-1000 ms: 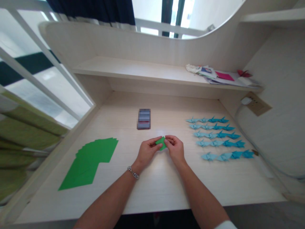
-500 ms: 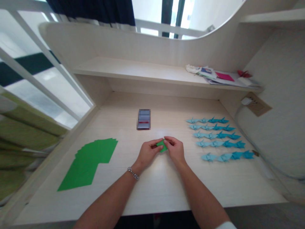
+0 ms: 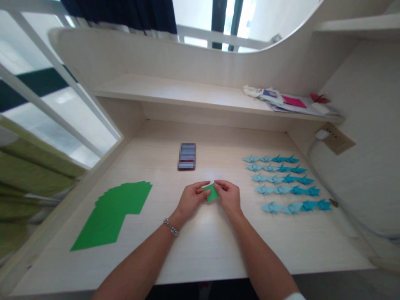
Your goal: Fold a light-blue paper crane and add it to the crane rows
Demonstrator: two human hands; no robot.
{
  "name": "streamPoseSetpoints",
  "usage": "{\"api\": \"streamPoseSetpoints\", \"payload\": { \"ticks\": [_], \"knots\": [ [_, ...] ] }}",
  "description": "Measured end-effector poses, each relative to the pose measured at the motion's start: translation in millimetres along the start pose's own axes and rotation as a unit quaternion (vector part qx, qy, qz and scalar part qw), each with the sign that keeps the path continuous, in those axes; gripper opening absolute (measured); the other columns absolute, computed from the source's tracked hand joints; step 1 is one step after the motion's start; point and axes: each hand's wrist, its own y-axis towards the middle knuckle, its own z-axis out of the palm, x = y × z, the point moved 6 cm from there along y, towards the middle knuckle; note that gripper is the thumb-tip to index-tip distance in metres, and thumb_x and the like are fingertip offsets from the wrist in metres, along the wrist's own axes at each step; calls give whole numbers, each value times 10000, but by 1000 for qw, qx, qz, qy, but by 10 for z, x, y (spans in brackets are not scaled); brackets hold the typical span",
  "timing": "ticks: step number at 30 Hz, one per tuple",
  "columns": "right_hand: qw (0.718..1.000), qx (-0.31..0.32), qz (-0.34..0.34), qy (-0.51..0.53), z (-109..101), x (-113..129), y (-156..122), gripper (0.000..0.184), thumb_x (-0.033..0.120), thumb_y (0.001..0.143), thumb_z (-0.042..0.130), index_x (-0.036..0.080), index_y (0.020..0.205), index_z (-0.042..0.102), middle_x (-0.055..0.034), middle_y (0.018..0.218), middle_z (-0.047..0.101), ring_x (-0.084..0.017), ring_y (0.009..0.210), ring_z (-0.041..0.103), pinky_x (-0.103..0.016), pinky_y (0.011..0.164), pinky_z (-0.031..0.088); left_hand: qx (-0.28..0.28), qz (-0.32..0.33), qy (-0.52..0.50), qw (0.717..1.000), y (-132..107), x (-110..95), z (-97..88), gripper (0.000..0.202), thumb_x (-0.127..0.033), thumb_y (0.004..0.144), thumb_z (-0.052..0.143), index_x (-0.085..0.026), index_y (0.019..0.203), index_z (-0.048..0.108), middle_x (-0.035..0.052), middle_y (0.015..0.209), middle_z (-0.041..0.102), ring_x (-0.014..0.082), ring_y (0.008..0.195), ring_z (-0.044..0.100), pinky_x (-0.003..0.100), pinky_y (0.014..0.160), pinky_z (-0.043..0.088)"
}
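A small folded square of green paper (image 3: 213, 193) is held just above the middle of the desk. My left hand (image 3: 194, 199) pinches its left edge between thumb and fingers. At its upper right side, my right hand (image 3: 228, 194) grips the paper with thumb and fingertips. Fanned-out green paper sheets (image 3: 109, 216) lie flat to the left of my hands. To the right, several rows of folded blue paper cranes (image 3: 283, 179) run from pale to deeper blue.
Beyond my hands lies a phone-like device (image 3: 187, 157) with a blurred screen. A shelf (image 3: 168, 91) spans the back and carries papers (image 3: 293, 101) at its right. A cable (image 3: 331, 187) runs from the wall socket (image 3: 336, 138) down the right side.
My left fingers have shifted slightly left along the green paper, so more of its face shows between my hands. The view has moved a little.
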Motion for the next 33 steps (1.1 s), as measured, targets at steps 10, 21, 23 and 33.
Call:
{"api": "streamPoseSetpoints", "payload": {
  "ticks": [10, 21, 23, 33],
  "knots": [
    [998, -20, 20, 49, -14, -30, 18, 275, 333, 673, 671, 147, 872, 713, -82, 813, 726, -211, 714, 672, -328, 677, 540, -9, -20, -38, 999, 1, 1, 12, 544, -400, 705, 688, -121, 1155, 566, 40, 694, 672, 165, 636, 649, 336, 661, 548],
    [998, -27, 26, 46, -26, -57, 43, 296, 348, 657, 686, 144, 870, 715, -85, 810, 729, -212, 709, 674, -329, 665, 546, -5, 5, 35, 999, -36, -57, 37, 525, -293, 643, 740, -103, 1097, 558, 15, 592, 649, 156, 517, 633, 261, 532, 509],
    [998, -28, 23, 42, -29, -62, 48, 287, 345, 658, 685, 149, 865, 717, -83, 816, 729, -213, 714, 675, -332, 670, 546, 5, -1, 26, 1000, -37, -43, 52, 552, -281, 620, 755, -104, 1101, 552, 8, 588, 647, 163, 530, 641, 266, 543, 512],
    [998, 3, 33, 62, 5, -44, 55, 286, 330, 643, 708, 147, 862, 711, -83, 808, 725, -214, 725, 670, -327, 672, 532, 22, -20, 34, 999, -34, -24, 32, 511, -235, 558, 788, -93, 994, 561, -8, 544, 623, 144, 472, 605, 249, 501, 483]
  ]
}}
